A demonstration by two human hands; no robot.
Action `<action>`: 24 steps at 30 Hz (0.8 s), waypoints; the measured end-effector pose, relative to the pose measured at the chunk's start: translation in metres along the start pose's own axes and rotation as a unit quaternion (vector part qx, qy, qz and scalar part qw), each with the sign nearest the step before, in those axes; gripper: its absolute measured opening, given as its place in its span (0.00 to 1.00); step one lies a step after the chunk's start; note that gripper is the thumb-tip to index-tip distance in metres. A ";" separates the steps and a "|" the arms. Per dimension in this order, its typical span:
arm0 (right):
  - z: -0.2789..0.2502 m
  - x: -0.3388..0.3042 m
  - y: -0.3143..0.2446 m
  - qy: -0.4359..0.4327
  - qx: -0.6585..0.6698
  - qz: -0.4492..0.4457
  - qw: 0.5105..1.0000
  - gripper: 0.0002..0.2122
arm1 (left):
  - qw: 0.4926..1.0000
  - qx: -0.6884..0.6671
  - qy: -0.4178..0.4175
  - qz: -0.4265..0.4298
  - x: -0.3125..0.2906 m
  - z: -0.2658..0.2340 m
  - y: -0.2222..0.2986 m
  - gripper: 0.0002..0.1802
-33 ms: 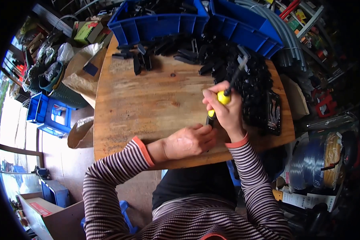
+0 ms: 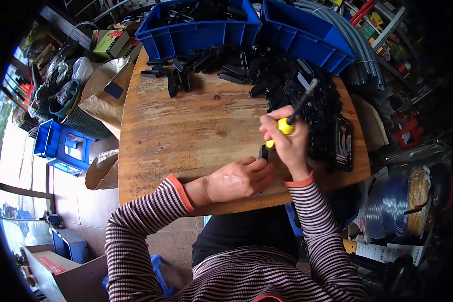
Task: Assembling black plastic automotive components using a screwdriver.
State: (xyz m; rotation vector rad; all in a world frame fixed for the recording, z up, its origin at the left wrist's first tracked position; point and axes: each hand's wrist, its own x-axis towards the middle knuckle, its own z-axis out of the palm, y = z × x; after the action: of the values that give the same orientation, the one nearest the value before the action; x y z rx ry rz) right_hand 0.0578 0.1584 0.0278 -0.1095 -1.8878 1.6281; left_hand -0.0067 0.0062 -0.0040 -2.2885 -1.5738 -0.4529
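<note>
My right hand [image 2: 288,146] grips a screwdriver [image 2: 287,126] with a yellow handle; its black shaft sticks up and to the right. My left hand [image 2: 236,179] lies on the wooden table [image 2: 186,126] and pinches a small black plastic part [image 2: 263,151] between its fingertips. The lower end of the screwdriver meets this part. The two hands touch near the table's front edge. A big heap of similar black parts [image 2: 297,83] lies just behind my right hand.
Two blue bins [image 2: 196,32] [image 2: 307,38] stand at the table's far edge, one holding black parts. A flat black device [image 2: 343,143] lies at the right edge. Brown paper bags [image 2: 103,88], blue crates [image 2: 60,146] and hose coils [image 2: 392,206] surround the table.
</note>
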 end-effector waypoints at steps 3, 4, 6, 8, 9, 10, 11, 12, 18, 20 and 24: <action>-0.029 0.004 -0.014 0.078 -0.124 0.012 0.989 0.06 | 0.999 -0.045 -0.003 -0.025 0.000 0.001 -0.008 0.16; -0.037 0.005 -0.017 0.116 -0.184 0.020 0.976 0.06 | 0.994 -0.102 -0.010 -0.047 0.000 0.002 -0.014 0.17; -0.050 0.001 -0.011 0.060 -0.274 -0.006 0.960 0.06 | 0.985 -0.159 -0.016 -0.060 0.003 0.005 -0.026 0.18; -0.054 0.004 0.003 -0.060 -0.436 -0.062 0.896 0.07 | 0.977 -0.128 -0.023 -0.167 -0.002 0.004 -0.042 0.20; -0.055 0.004 0.007 -0.061 -0.430 -0.070 0.898 0.07 | 0.969 -0.110 -0.026 -0.220 -0.004 0.002 -0.052 0.21; -0.052 0.002 0.011 -0.066 -0.444 -0.049 0.892 0.08 | 0.955 -0.137 0.041 -0.259 -0.011 -0.001 -0.066 0.21; -0.049 0.000 0.014 -0.071 -0.458 -0.029 0.886 0.09 | 0.935 -0.163 0.110 -0.295 -0.018 -0.005 -0.082 0.21; -0.047 0.000 0.017 -0.075 -0.472 -0.007 0.879 0.10 | 0.913 -0.127 0.155 -0.356 -0.023 -0.005 -0.096 0.13; -0.041 0.008 0.018 -0.086 -0.513 0.032 0.854 0.10 | 0.833 0.069 0.167 -0.523 -0.073 -0.005 -0.154 0.10; -0.041 0.009 0.016 -0.100 -0.504 0.038 0.857 0.10 | 0.825 0.075 0.133 -0.544 -0.075 -0.003 -0.158 0.14; -0.037 -0.002 0.006 -0.080 -0.465 0.007 0.882 0.08 | 0.838 0.111 0.098 -0.525 -0.078 0.000 -0.152 0.12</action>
State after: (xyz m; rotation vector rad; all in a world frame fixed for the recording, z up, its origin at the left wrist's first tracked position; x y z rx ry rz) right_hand 0.0761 0.1909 0.0223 -0.3923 -2.6443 0.6086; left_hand -0.1759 -0.0068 -0.0250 -0.9785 -2.4799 -0.6609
